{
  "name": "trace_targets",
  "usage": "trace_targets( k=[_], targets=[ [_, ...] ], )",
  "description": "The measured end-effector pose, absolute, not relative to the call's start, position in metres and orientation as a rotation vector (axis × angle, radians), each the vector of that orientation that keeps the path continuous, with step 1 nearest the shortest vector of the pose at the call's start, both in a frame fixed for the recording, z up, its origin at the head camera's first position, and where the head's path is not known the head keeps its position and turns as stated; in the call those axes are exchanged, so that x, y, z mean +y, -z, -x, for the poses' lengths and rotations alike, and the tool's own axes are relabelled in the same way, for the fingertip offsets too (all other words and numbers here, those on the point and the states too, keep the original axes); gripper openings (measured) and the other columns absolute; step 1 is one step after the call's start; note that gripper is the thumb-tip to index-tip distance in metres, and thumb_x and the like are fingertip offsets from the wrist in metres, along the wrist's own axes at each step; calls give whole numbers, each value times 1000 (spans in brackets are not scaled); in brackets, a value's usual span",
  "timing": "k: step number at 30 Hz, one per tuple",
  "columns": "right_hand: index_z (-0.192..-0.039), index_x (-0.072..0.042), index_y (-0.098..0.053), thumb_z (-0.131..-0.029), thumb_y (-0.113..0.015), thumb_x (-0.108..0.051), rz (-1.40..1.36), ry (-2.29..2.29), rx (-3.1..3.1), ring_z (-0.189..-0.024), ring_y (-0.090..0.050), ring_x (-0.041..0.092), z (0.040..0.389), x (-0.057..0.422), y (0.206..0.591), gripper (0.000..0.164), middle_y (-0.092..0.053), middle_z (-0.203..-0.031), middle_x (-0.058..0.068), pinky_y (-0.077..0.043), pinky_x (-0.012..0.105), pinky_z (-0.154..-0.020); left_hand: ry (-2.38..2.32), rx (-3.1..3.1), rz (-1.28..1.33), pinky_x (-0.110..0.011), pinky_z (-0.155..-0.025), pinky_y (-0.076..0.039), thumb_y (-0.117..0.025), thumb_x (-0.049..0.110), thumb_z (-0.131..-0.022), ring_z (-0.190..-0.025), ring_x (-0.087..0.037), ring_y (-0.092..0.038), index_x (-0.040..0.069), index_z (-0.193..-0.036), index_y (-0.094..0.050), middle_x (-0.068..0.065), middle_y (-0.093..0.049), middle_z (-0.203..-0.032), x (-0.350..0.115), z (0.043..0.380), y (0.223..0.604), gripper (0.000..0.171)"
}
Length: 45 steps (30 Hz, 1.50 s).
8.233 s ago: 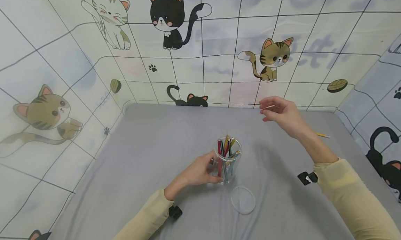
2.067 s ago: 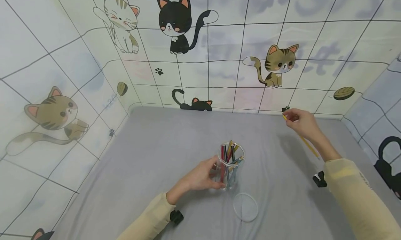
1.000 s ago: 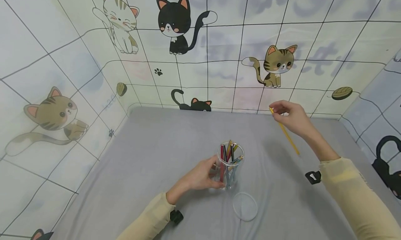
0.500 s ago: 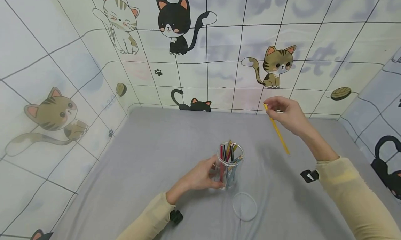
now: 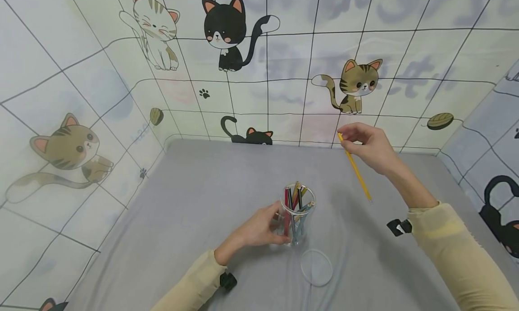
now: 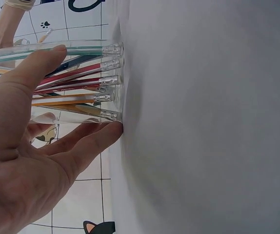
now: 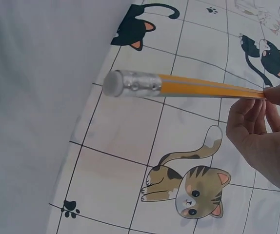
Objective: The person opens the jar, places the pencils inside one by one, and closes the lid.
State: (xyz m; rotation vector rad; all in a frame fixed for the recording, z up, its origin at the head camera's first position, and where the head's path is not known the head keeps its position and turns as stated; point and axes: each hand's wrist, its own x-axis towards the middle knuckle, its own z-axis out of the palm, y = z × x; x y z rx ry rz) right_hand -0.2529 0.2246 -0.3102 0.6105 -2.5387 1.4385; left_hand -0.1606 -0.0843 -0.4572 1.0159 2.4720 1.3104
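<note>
My left hand (image 5: 257, 225) holds a clear glass jar (image 5: 305, 225) upright on the grey cloth, thumb and fingers around its lower side. Several pencils (image 5: 287, 212) in red, black, yellow and light blue stand inside it; in the left wrist view, the pencils' eraser ends (image 6: 111, 80) are down at the base. To the right of the jar and above the cloth, my right hand (image 5: 371, 148) pinches a yellow pencil (image 5: 357, 172) near its upper end. The pencil slants, and its silver ferrule and eraser (image 7: 130, 84) point down toward the cloth in the right wrist view.
A clear ring-shaped lid (image 5: 316, 268) lies on the cloth just in front of the jar. Grey cloth (image 5: 211, 176) covers the table. Walls with printed cats (image 5: 251, 135) close it in at the back, left and right.
The yellow pencil lay on the cloth at the right and was picked up by my right hand. Lately that hand has carried it left and slightly upward. My left hand keeps its place on the jar.
</note>
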Motion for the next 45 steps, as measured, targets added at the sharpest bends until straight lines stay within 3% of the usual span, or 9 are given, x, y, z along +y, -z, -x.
trace_targets(
  k=[11, 18, 26, 34, 39, 45],
  targets=[
    [-120, -7, -65, -92, -69, 2, -718, -1528, -2478, -91, -61, 11, 236, 207, 293, 29, -64, -100, 0, -49, 18, -69, -1312, 2459, -1005, -19, -84, -52, -88, 9, -76, -104, -16, -63, 15, -112, -50, -1, -63, -113, -84, 159, 457, 53],
    [-120, 0, -64, -92, -67, 4, -761, -1538, -2451, -90, -62, 12, 226, 198, 282, 29, -66, -103, 3, -50, 20, -69, -1319, 2459, -997, -19, -83, -53, -88, 9, -75, -104, -15, -62, 15, -118, -50, 0, -62, -113, -84, 160, 457, 57],
    [-117, -1, -66, -91, -67, 6, -843, -1666, -2345, -91, -62, 14, 218, 190, 272, 27, -66, -103, -1, -51, 21, -70, -1327, 2461, -1013, -19, -83, -53, -88, 10, -75, -103, -14, -62, 16, -110, -50, -1, -63, -113, -84, 161, 458, 52],
    [-119, -9, -68, -92, -67, 3, -807, -1758, -2289, -90, -62, 16, 206, 181, 258, 29, -64, -101, 2, -53, 21, -75, -1318, 2469, -1026, -19, -82, -53, -88, 10, -75, -103, -15, -63, 16, -111, -50, -1, -63, -114, -84, 162, 460, 52],
    [-117, -6, -69, -91, -65, 7, -814, -1970, -2146, -86, -61, 17, 204, 176, 251, 29, -63, -99, 5, -55, 22, -77, -1318, 2469, -1035, -19, -83, -53, -88, 10, -75, -102, -14, -63, 15, -109, -50, -1, -63, -113, -84, 161, 460, 51],
    [-115, -4, -69, -90, -62, 13, -842, -2181, -1928, -85, -61, 17, 204, 169, 243, 31, -64, -97, 5, -55, 23, -77, -1291, 2492, -1023, -19, -84, -52, -88, 13, -76, -104, -14, -63, 16, -118, -51, 1, -63, -113, -85, 161, 460, 57]
  ],
)
